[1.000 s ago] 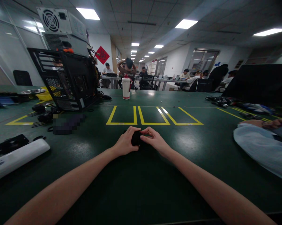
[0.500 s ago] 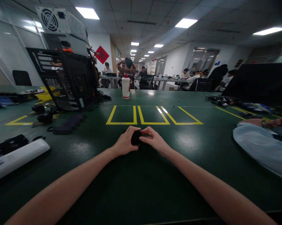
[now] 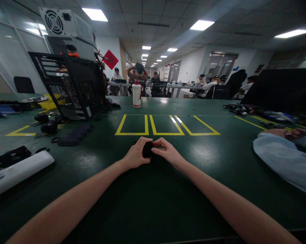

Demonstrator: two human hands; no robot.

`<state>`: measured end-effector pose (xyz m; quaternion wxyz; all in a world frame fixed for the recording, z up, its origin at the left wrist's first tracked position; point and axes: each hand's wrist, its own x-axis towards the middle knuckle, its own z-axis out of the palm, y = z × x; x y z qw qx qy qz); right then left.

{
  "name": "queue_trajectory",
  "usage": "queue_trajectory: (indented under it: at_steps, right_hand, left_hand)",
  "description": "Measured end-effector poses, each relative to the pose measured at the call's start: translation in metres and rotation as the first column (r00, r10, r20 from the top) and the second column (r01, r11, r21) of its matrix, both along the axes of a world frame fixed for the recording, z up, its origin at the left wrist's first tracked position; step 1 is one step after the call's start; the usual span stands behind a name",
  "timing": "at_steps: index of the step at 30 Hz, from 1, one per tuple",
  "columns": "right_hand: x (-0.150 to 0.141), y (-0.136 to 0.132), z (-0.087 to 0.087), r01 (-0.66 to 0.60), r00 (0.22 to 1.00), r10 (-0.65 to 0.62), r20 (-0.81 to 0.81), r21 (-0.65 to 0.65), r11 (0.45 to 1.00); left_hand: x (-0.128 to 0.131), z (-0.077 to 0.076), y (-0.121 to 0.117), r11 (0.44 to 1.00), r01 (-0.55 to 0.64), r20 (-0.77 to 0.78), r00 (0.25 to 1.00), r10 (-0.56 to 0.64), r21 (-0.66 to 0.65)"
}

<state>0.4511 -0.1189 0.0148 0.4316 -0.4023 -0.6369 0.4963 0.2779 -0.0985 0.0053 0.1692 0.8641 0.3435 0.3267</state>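
Both my hands meet at the middle of the dark green table. My left hand is curled around a small black object, holding it from the left. My right hand pinches the same black object from the right with its fingertips. Most of the object is hidden between the fingers, so I cannot tell what it is. It rests just in front of yellow taped rectangles on the table.
An open black computer case with a grey power supply on top stands at the left. A white bottle stands behind the rectangles. A white panel lies at the near left. Another person's light-blue sleeve rests at the right.
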Motion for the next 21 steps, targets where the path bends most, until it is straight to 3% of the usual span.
queue_trajectory:
  at_steps: [5,12,21]
  right_hand:
    - [-0.0011,0.0025,0.0002,0.037,0.999,-0.037,-0.009,-0.014,0.999]
    - [0.0014,0.0035,-0.0048,-0.037,0.999,0.037,-0.002,-0.02,0.999]
    - [-0.0012,0.0047,-0.0032,0.046,0.999,-0.046,-0.011,0.02,0.999]
  left_hand:
    - [-0.0006,-0.0002,0.0006,1.0,-0.002,0.009,1.0,0.002,-0.001]
    - [0.0005,-0.0002,0.0011,1.0,-0.009,0.009,1.0,0.008,0.005]
    - [-0.0001,0.0,0.0002,1.0,-0.006,0.002,1.0,0.006,-0.013]
